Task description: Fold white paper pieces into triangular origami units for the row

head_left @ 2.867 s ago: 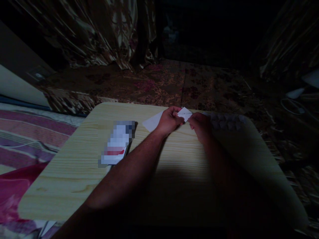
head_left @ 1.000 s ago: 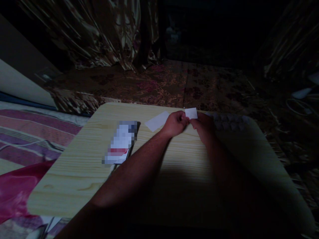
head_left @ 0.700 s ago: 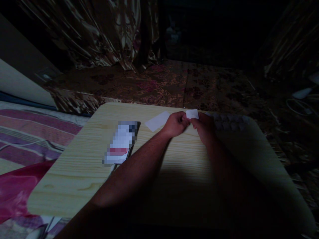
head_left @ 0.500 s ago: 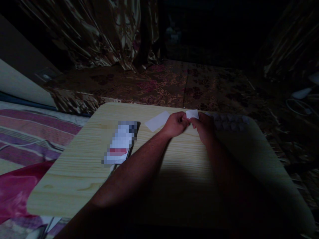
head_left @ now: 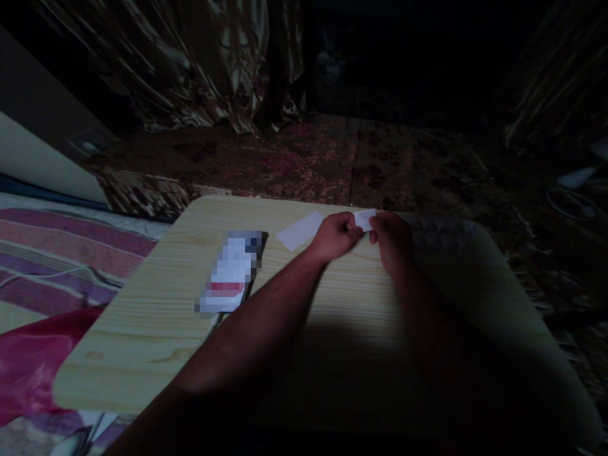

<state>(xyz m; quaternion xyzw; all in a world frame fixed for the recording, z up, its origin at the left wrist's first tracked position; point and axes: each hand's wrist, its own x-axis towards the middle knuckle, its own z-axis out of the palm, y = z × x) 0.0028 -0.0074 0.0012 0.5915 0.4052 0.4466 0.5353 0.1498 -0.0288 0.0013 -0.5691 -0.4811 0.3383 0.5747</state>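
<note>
A small white piece of folded paper [head_left: 365, 219] is pinched between both hands near the far edge of a light wooden table [head_left: 156, 329]. My left hand [head_left: 335, 236] grips its left side with curled fingers. My right hand [head_left: 392, 239] pinches its right side, and that hand lies in shadow. Just left of my left hand, a second white paper slip [head_left: 299, 230] lies flat on the table.
A blurred white and red packet [head_left: 230, 272] lies on the table's left half. Patterned dark carpet [head_left: 308, 158] and shiny curtains [head_left: 190, 63] lie beyond the table. Striped bedding [head_left: 57, 253] and red cloth [head_left: 28, 367] are at the left. A cable [head_left: 570, 202] lies at the right.
The paper piece between my fingers has become smaller and been turned slightly since the earliest frame. My hands stay at the same spot; the view has shifted a little.
</note>
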